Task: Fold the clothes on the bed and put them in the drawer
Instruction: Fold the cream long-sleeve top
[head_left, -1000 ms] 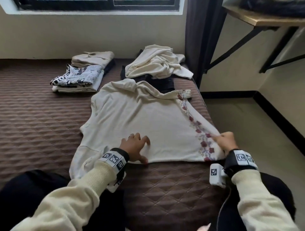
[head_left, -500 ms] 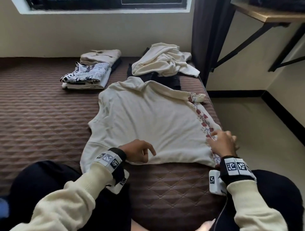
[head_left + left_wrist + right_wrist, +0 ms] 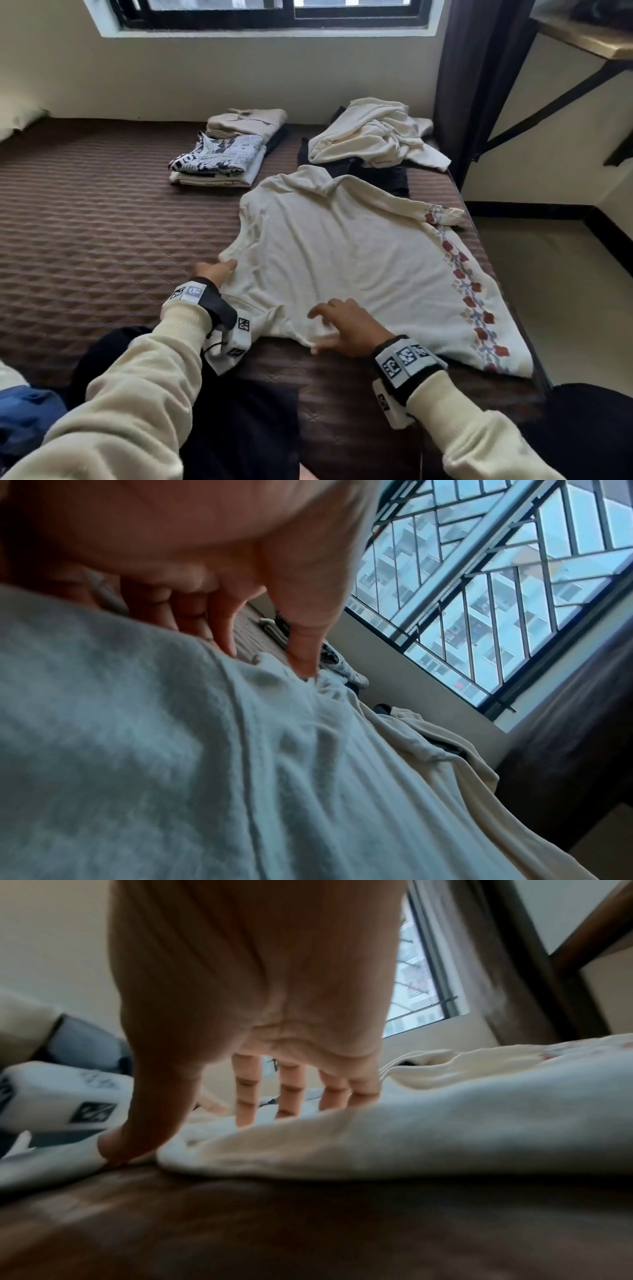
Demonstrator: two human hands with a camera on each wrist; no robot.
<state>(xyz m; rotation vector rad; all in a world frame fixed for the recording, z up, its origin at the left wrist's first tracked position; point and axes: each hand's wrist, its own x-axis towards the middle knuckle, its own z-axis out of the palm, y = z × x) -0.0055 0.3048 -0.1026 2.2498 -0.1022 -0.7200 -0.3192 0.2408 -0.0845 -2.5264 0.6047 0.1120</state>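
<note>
A cream sweater (image 3: 342, 253) with a red flower stripe down its right side lies spread flat on the brown quilted bed (image 3: 102, 222). My left hand (image 3: 215, 270) is at the sweater's left edge, near the armpit. In the left wrist view my left hand (image 3: 267, 656) pinches the sweater (image 3: 308, 777), thumb on top of a fold and fingers curled behind it. My right hand (image 3: 339, 325) rests on the near hem at its middle. In the right wrist view my right hand (image 3: 240, 1096) has its fingers spread straight on the sweater (image 3: 411, 1123), thumb at the hem.
A folded stack (image 3: 222, 157) with a newsprint-pattern top sits at the back, a beige folded piece (image 3: 246, 121) behind it. An unfolded cream garment (image 3: 373, 137) lies on a dark one (image 3: 394, 174) at the back right. The bed ends at the right, with floor (image 3: 548, 291) and a dark curtain (image 3: 472, 85) beyond.
My left hand moved from the hem's middle to the sweater's left edge and took hold of it. My right hand slid left from the flowered corner to the hem's middle.
</note>
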